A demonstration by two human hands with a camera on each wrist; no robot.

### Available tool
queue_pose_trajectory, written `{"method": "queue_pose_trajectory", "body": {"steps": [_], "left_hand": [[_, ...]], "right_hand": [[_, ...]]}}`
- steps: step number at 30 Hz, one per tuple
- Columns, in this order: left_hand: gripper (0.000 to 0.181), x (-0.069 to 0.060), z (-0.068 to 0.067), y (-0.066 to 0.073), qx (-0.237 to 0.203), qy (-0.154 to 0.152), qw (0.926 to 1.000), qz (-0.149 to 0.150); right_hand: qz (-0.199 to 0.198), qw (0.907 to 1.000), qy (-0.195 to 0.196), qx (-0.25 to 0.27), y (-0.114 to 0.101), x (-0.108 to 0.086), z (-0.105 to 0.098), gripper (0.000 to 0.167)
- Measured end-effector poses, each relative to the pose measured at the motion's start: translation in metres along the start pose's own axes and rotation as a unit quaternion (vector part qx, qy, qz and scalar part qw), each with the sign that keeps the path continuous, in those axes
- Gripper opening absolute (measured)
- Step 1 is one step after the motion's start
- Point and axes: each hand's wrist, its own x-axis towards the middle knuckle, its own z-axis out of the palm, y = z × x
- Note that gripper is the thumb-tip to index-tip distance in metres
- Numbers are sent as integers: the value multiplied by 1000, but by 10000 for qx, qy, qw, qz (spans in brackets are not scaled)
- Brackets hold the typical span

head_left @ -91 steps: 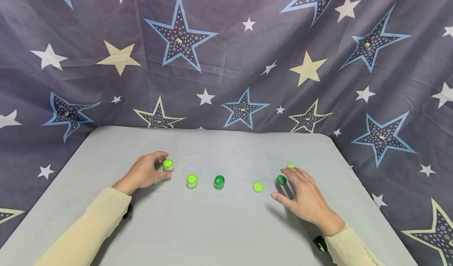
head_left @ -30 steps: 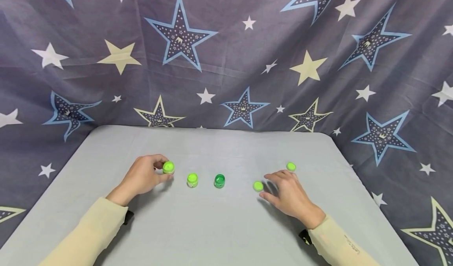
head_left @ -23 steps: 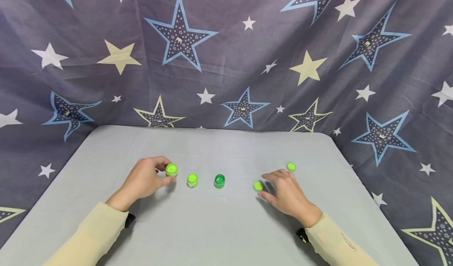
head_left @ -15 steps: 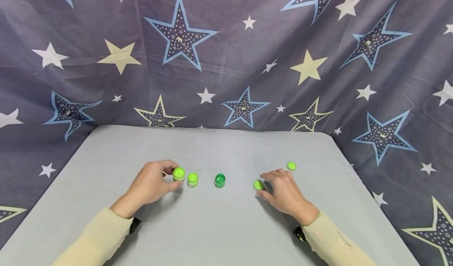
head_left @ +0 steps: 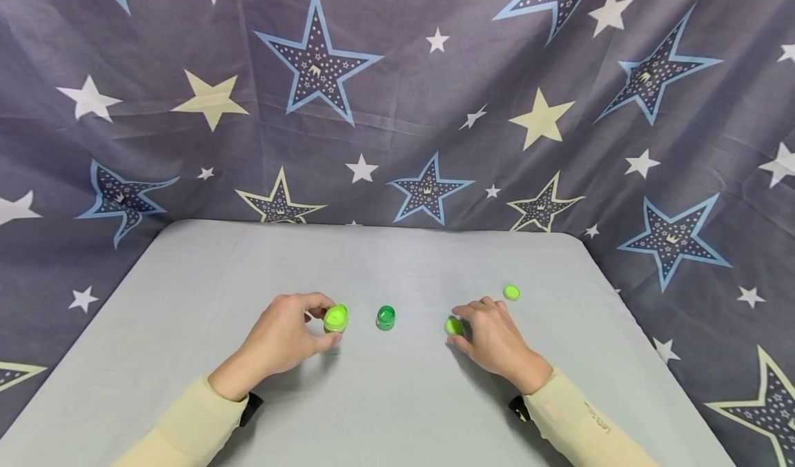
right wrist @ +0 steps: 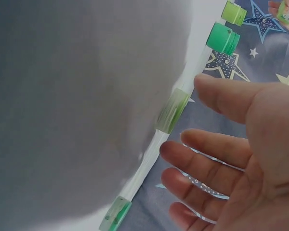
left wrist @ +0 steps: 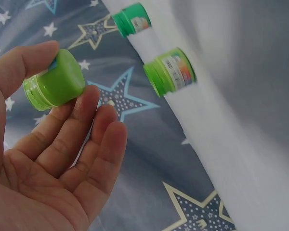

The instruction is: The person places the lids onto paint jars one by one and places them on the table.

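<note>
My left hand pinches a lime-green jar between thumb and fingers. The left wrist view shows this jar raised, apart from a second lime-green jar standing on the table; in the head view it covers that one. A dark green jar stands just right of them. My right hand has thumb and fingers spread around a lime-green lid on the table. In the right wrist view a gap shows between the fingers and this lid.
Another lime-green lid lies beyond my right hand. A dark green lid shows in the right wrist view; my right hand hides it from the head view. The grey table ends at a star-patterned cloth.
My left hand has lifted its jar and carried it rightward over the second lime-green jar. My right hand has moved left, from around the dark green lid to around the nearer lime-green lid.
</note>
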Motion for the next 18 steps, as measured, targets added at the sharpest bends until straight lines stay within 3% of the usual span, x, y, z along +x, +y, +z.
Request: {"method": "queue_pose_trajectory", "body": {"steps": [18], "left_hand": [[29,-2,16,20,4,-225,9995,220]], "right_hand": [[-1,9994,-320,-142,-5,3,1,30]]}}
